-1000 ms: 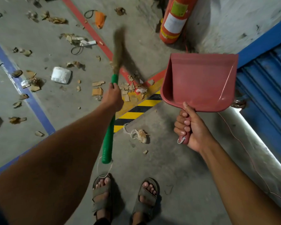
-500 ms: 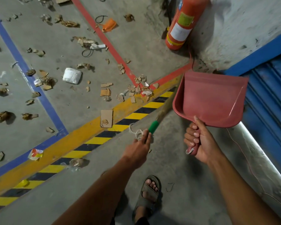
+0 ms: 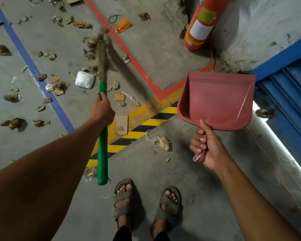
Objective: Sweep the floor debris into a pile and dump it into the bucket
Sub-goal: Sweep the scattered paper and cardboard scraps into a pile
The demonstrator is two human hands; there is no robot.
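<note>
Above scattered debris (image 3: 118,97), left-hand (image 3: 102,111) fingers round upright broom (image 3: 102,133), bristles away; right hand (image 3: 206,146) gripping dustpan (image 3: 215,100).

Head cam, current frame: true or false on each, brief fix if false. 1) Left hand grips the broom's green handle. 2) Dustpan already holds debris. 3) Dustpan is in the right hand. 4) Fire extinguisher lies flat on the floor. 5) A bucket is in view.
1) True: the left hand grips the broom by its green handle.
2) False: the dustpan looks empty.
3) True: the right hand grips its handle.
4) False: the fire extinguisher stands by the wall.
5) False: no bucket shows.
</note>
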